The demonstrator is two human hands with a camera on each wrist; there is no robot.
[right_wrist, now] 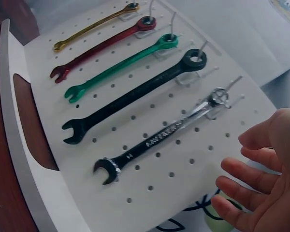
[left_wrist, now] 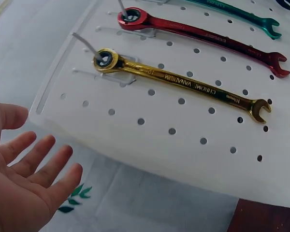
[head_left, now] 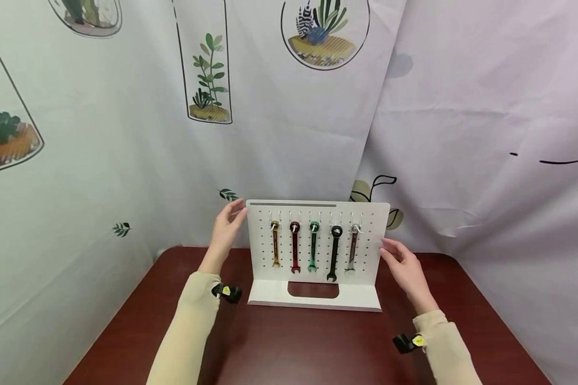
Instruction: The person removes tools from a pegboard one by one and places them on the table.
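Pegboard stand [head_left: 366, 256]: a white perforated panel standing upright on its base at the far middle of the dark red table [head_left: 289, 347], with a cut-out in the foot.
Wrenches on the board: five hang from wire hooks by their ring ends, open ends down; from left to right they are the gold wrench [head_left: 275, 244], the red wrench [head_left: 295, 247], the green wrench [head_left: 313, 246], the black wrench [head_left: 334, 252] and the dark chrome wrench [head_left: 352, 249].
Left hand [head_left: 227, 224]: open, fingers spread and relaxed, holding nothing; it sits just beside the board's upper left corner, and the left wrist view shows a gap between fingertips and the panel edge.
Right hand [head_left: 404, 264]: open too, fingers loosely extended, empty; it is close to the board's right edge at mid height, and whether a fingertip brushes the edge I cannot tell from these angles.
Progress: judging by how things lie, every hook that shows carries a wrench and none lies on the table, so no tool has been lifted and the board itself is not gripped; the handling seems at its very start, with all of it left to do.
Surroundings: white curtain [head_left: 125, 133] printed with plants behind and to both sides.
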